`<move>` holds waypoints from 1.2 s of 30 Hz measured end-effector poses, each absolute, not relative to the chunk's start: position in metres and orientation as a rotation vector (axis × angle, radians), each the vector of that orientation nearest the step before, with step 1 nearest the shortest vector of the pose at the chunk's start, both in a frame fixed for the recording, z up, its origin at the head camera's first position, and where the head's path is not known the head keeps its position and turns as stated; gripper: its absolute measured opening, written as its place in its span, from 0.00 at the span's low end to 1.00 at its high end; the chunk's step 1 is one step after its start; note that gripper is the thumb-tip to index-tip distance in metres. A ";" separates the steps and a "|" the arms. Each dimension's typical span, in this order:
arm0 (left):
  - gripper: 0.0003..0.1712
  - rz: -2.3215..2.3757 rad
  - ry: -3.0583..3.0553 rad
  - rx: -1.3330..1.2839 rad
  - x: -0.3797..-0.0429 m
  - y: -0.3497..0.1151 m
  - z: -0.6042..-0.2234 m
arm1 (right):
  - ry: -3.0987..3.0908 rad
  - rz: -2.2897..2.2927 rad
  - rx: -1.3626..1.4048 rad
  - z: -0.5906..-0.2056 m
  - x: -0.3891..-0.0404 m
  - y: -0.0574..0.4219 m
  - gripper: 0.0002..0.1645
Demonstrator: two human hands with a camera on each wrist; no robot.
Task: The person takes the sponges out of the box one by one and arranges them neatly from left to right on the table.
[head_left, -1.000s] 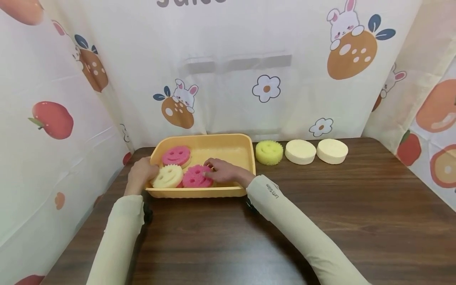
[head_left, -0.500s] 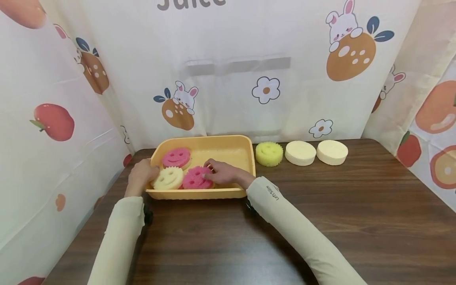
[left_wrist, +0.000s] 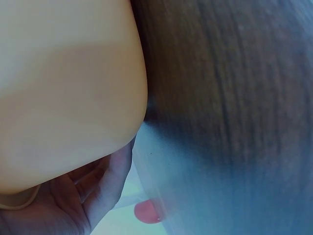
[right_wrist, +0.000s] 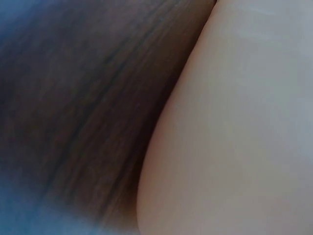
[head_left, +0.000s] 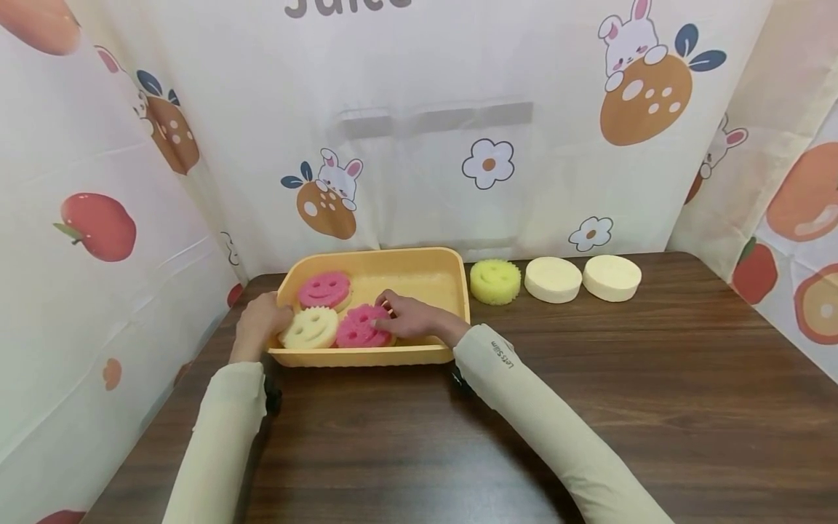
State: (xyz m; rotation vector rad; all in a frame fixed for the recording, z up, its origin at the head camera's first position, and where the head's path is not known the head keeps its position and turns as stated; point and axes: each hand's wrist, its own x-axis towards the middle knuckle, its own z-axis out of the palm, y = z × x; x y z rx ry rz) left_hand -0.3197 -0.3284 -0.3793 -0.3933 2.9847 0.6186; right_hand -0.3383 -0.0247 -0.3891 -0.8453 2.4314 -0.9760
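Observation:
A yellow plastic tray (head_left: 393,356) lies at the back left of the table. My left hand (head_left: 262,319) grips its left wall, thumb over the rim; in the left wrist view the fingers (left_wrist: 110,183) lie along the tray's outer side. Inside sit a pink smiley sponge (head_left: 324,290) at the back left and a cream smiley sponge (head_left: 308,330) at the front left. My right hand (head_left: 414,318) reaches over the front rim and holds the right edge of another pink smiley sponge (head_left: 356,329), fingers curled. The right wrist view shows only the tray's outer wall (right_wrist: 234,137) and table.
Right of the tray, a yellow smiley sponge (head_left: 495,282) and two round cream sponges (head_left: 553,279) stand in a row along the back edge. The brown wooden table (head_left: 393,451) stretches in front. Printed curtains (head_left: 419,182) enclose the back and sides.

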 end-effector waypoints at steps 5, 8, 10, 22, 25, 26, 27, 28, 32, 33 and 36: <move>0.27 0.622 3.014 -0.378 -0.318 -0.328 -0.380 | 2.409 -0.992 -0.862 -0.390 -0.338 -0.024 0.25; 0.26 0.636 3.022 -0.364 -0.316 -0.328 -0.381 | 2.397 -1.007 -0.880 -0.390 -0.338 -0.023 0.24; 0.26 0.642 3.020 -0.361 -0.315 -0.328 -0.381 | 2.392 -1.014 -0.886 -0.391 -0.337 -0.023 0.23; 0.26 0.637 3.021 -0.360 -0.318 -0.327 -0.382 | 2.379 -1.078 -0.885 -0.389 -0.338 -0.022 0.20; 0.26 0.635 3.021 -0.362 -0.319 -0.328 -0.383 | 2.376 -1.092 -0.872 -0.388 -0.337 -0.022 0.20; 0.26 0.636 3.020 -0.362 -0.320 -0.329 -0.383 | 2.376 -1.097 -0.868 -0.388 -0.337 -0.022 0.20; 0.26 0.638 3.017 -0.364 -0.320 -0.329 -0.384 | 2.376 -1.101 -0.862 -0.387 -0.338 -0.022 0.20; 0.27 0.640 3.014 -0.366 -0.321 -0.329 -0.384 | 2.380 -1.105 -0.859 -0.387 -0.338 -0.022 0.19; 0.27 0.630 3.019 -0.358 -0.322 -0.330 -0.384 | 2.396 -1.116 -0.842 -0.387 -0.339 -0.024 0.18; 0.26 0.626 3.023 -0.355 -0.322 -0.330 -0.384 | 2.399 -1.120 -0.837 -0.388 -0.339 -0.024 0.18; 0.26 0.616 3.036 -0.349 -0.321 -0.331 -0.384 | 2.400 -1.118 -0.829 -0.388 -0.340 -0.025 0.18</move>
